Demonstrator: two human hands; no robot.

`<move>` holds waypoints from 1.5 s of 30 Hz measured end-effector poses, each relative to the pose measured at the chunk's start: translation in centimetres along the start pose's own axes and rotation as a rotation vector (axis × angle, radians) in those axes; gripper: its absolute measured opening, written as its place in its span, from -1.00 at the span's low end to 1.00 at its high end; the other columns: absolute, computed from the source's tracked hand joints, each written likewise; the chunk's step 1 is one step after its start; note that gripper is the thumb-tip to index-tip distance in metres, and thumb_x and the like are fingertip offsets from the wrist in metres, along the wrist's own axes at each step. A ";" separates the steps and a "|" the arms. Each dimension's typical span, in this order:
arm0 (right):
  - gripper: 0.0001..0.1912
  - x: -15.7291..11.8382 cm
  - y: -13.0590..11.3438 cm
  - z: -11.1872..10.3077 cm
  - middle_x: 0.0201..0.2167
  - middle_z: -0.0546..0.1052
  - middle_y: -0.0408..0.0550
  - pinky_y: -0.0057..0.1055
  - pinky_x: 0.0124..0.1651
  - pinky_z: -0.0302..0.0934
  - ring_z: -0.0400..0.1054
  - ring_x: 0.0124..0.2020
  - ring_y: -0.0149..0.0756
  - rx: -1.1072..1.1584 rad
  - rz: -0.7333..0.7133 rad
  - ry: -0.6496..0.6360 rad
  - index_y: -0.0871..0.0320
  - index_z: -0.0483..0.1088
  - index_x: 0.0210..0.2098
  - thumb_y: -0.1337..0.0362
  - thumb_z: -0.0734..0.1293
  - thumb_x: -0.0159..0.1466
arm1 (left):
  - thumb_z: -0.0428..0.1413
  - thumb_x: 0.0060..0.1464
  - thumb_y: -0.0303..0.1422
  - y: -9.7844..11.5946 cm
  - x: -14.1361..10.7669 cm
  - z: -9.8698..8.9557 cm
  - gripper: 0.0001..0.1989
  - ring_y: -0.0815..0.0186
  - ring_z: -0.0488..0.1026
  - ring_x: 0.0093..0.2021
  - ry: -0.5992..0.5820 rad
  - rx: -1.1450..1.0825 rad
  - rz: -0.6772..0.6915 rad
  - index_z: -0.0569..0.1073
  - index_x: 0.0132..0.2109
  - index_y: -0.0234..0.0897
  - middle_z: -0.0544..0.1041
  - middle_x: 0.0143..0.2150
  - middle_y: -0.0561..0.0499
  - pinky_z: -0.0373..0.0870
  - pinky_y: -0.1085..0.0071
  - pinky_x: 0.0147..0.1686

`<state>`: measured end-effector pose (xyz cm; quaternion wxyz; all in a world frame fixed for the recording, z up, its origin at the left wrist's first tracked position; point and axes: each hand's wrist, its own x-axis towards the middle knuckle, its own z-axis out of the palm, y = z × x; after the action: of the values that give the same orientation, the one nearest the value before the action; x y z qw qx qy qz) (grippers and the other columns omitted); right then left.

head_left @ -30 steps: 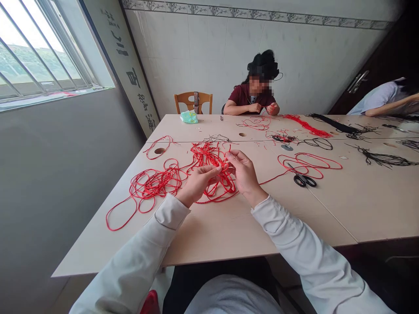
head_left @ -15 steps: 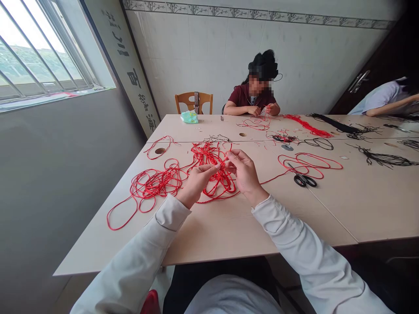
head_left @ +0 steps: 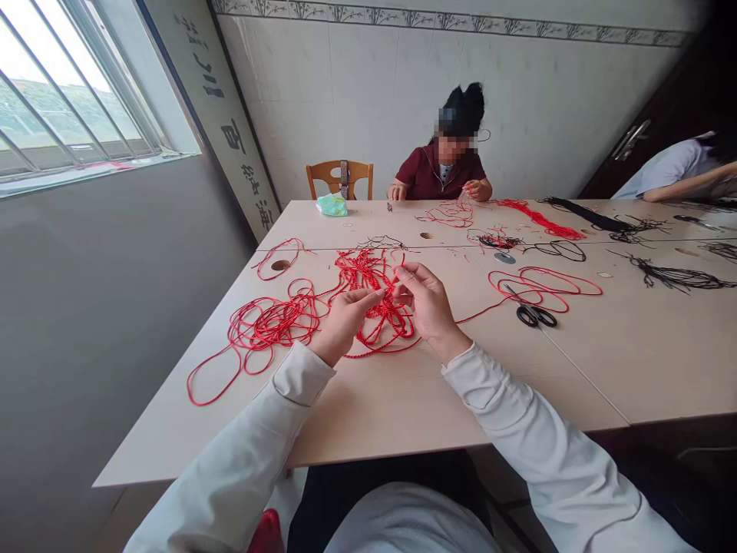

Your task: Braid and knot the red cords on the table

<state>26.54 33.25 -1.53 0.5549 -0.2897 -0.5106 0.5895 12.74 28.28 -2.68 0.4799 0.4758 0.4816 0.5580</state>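
My left hand (head_left: 349, 321) pinches red cord between thumb and forefinger above the table. Close beside it, my right hand (head_left: 424, 298) is closed on the same red cord, and a short end of it sticks up over the fingertips. Beneath and behind both hands lies a heap of twisted red cords (head_left: 361, 270), partly covered by them. A loose tangle of smooth red cord (head_left: 270, 321) rests to the left of my left hand. Exactly how the cord is looped between my fingertips is too small to make out.
Black-handled scissors (head_left: 535, 316) lie right of my hands, across a looped red cord (head_left: 561, 280). Black cord bundles (head_left: 685, 280) are farther right. A green-white packet (head_left: 332, 205) sits at the far edge. Across the table (head_left: 403, 415), a person (head_left: 443, 165) handles red cord; another leans in at right.
My hands stay almost in place, still pinching the cord. The person across has moved one hand leftward to the table edge, apart from the other hand.
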 end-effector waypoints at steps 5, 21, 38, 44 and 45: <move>-0.70 0.0 0.1 -0.2 -0.53 0.41 -0.23 -0.50 -0.39 0.28 0.28 -0.51 -0.47 -0.027 -0.003 -0.019 0.09 0.45 -0.34 0.03 0.44 0.06 | 0.26 -0.08 -0.11 -0.1 0.0 0.1 -0.57 0.48 0.04 -0.55 -0.019 -0.059 0.003 0.28 -0.59 -0.29 0.13 -0.58 0.14 0.04 0.45 -0.51; -0.80 0.3 0.2 -0.3 -0.50 0.40 -0.22 -0.52 -0.37 0.28 0.27 -0.48 -0.49 0.050 -0.046 0.057 0.11 0.43 -0.44 0.15 0.46 0.05 | 0.25 -0.06 -0.17 -0.4 0.2 0.3 -0.69 0.43 0.25 -0.44 -0.116 -0.098 0.050 0.45 -0.47 -0.35 0.36 -0.50 0.07 0.21 0.46 -0.33; -0.74 0.3 0.0 -0.6 -0.33 0.53 -0.13 -0.47 -0.26 0.27 0.34 -0.35 -0.42 -0.024 0.095 -0.138 0.11 0.54 -0.40 0.06 0.48 0.04 | 0.26 -0.10 -0.06 0.5 -0.3 0.4 -0.61 0.48 0.04 -0.52 -0.004 0.000 0.086 0.39 -0.47 -0.33 0.22 -0.54 0.13 -0.01 0.48 -0.51; -0.77 -0.1 0.5 0.1 -0.42 0.47 -0.20 -0.47 -0.25 0.26 0.33 -0.36 -0.42 -0.004 0.050 -0.102 0.10 0.48 -0.43 0.09 0.47 0.04 | 0.25 -0.10 -0.04 1.2 -0.6 0.6 -0.57 0.51 -0.10 -0.57 0.051 0.038 0.062 0.35 -0.51 -0.32 0.05 -0.61 0.19 -0.16 0.47 -0.58; -0.77 -0.2 0.5 0.1 -0.43 0.45 -0.21 -0.48 -0.26 0.26 0.32 -0.37 -0.44 -0.001 0.044 -0.089 0.10 0.47 -0.43 0.09 0.47 0.05 | 0.25 -0.09 -0.03 1.3 -0.7 0.6 -0.58 0.51 -0.13 -0.58 0.055 0.037 0.052 0.36 -0.50 -0.32 0.02 -0.61 0.20 -0.19 0.46 -0.58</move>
<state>26.27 33.12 -1.96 0.5185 -0.2745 -0.5286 0.6135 13.32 27.55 -1.40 0.4430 0.4815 0.4922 0.5741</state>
